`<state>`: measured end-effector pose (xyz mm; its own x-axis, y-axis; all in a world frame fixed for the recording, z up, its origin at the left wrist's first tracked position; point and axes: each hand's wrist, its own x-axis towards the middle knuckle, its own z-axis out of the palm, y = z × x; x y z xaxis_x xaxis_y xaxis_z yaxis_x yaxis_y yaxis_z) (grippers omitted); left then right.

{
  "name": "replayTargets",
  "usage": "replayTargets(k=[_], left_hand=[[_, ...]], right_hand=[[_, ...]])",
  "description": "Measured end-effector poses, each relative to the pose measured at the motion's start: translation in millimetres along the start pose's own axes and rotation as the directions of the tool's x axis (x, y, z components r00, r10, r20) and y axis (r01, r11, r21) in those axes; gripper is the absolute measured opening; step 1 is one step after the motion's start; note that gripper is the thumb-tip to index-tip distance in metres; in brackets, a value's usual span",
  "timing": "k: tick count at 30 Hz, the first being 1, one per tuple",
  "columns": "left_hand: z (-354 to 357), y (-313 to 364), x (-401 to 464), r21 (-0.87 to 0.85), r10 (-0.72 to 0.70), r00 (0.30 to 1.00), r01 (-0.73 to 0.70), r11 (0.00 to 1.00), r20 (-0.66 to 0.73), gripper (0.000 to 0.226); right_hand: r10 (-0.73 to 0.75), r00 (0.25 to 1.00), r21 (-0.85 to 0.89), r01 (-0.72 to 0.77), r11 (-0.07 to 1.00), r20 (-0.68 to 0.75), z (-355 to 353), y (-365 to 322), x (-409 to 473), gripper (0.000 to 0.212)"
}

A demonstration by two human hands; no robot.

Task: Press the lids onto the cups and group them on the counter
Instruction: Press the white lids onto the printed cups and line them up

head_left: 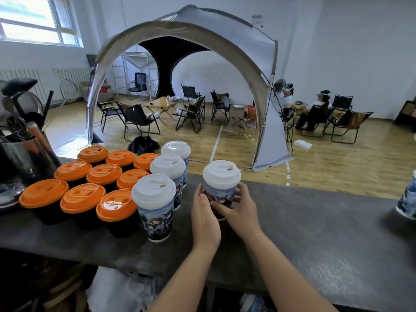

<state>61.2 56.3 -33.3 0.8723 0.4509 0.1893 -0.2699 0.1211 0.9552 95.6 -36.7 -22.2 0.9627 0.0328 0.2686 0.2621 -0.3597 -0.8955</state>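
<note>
Nine orange-lidded cups (90, 183) crowd the counter (315, 233) at left, three white-lidded cups (165, 174) lined beside them. My left hand (206, 216) and right hand (239, 204) wrap around a fourth white-lidded cup (221, 183), standing just right of that row.

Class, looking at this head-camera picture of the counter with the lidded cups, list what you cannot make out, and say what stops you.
- Held cup, head view: lower body hidden by the left hand and right hand.
- Cup at the right edge: cut off by the frame; lid unseen.
- Orange-lidded cups: dark bodies hidden behind the lids.
- White-lidded cup's printed artwork: too small to identify.
</note>
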Motion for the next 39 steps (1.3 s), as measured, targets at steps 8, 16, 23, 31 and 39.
replayTargets(k=[8, 16, 23, 31, 39], left_hand=[[13, 1, 56, 0.052, 0.038, 0.999, -0.039, 0.998, 0.011, 0.038], [23, -14, 99, 0.073, 0.069, 0.992, -0.062, 0.995, -0.107, 0.039], [18, -21, 100, 0.090, 0.080, 0.996, -0.076, 0.993, -0.047, 0.039], [19, -23, 95, 0.092, 0.049, 0.998, -0.047, 0.995, -0.024, 0.058], [15, -10, 62, 0.040, -0.107, 0.991, 0.111, 0.993, -0.083, 0.048]], right_hand=[[0.034, 0.995, 0.012, -0.035, 0.999, 0.099, 19, 15, 54, 0.067], [0.047, 0.996, 0.088, -0.053, 0.995, 0.075, 47, 25, 96, 0.060], [0.066, 0.996, 0.100, -0.072, 0.992, 0.066, 49, 30, 94, 0.060], [0.073, 0.995, 0.087, -0.078, 0.993, 0.062, 48, 22, 85, 0.063], [0.051, 0.998, 0.007, -0.051, 0.999, 0.033, 30, 15, 66, 0.080]])
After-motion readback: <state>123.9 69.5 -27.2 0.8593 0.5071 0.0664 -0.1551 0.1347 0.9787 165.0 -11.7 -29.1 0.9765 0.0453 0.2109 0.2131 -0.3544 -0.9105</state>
